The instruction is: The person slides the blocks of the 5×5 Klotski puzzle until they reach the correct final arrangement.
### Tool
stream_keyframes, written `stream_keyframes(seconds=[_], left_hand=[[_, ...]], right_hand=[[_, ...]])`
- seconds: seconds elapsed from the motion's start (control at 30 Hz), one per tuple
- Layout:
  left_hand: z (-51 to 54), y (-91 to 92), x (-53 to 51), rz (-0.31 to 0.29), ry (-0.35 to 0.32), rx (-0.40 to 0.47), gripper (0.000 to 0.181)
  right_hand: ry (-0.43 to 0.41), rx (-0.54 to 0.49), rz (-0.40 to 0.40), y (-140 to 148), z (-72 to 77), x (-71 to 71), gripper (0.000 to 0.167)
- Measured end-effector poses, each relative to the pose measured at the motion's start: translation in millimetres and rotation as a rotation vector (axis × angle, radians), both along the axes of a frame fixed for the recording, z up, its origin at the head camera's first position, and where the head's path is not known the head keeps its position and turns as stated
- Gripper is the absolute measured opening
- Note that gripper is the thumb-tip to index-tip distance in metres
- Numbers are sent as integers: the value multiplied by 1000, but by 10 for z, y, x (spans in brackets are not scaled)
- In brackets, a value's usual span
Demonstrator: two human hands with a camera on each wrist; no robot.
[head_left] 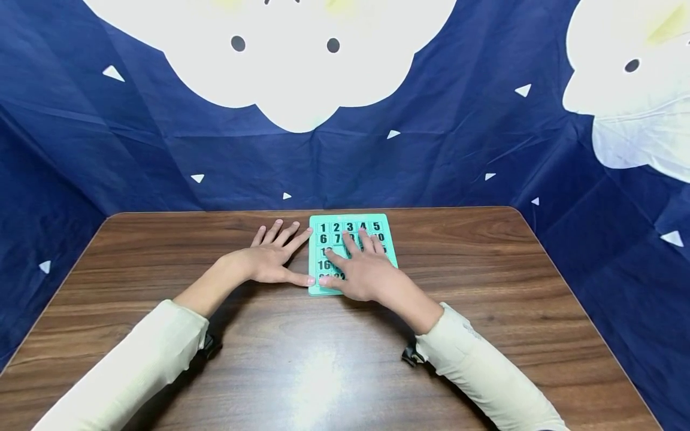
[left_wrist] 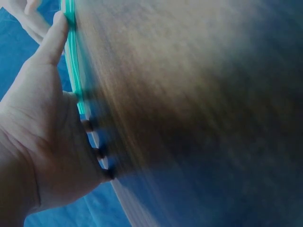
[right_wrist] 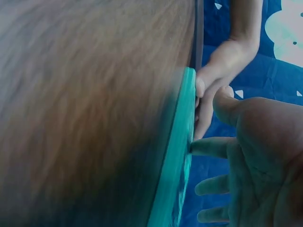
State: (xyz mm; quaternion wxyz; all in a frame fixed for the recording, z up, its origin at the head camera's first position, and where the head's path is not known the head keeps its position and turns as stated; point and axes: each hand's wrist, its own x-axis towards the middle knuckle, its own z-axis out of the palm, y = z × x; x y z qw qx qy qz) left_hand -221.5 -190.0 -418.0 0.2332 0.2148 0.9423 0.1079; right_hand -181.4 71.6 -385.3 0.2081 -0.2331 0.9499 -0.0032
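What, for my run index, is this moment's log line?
green rectangular plastic number board: on brown wooden table; left hand: at its left edge; right hand: over it

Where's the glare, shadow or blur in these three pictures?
Head view: mostly crisp, with white glare on the near part of the table, while the green number board shows no such glare; left wrist view: bluish tint, table blurred, dark smears beside the left hand; right wrist view: table streaky and blurred, right hand clearer.
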Motion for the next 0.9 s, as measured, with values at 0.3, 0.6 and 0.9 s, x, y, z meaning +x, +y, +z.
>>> stream_keyframes(seconds=[0.3, 0.6, 0.9], left_hand=[[7, -4, 9, 3, -4, 1, 127], [20, 11, 6, -1, 5, 3, 127], [19, 11, 8, -3, -4, -9, 127]], right_hand=[[35, -36, 1, 120, 46, 150, 75], [15, -10, -29, 243, 7, 148, 76], [12, 3, -37, 83, 30, -14, 77]])
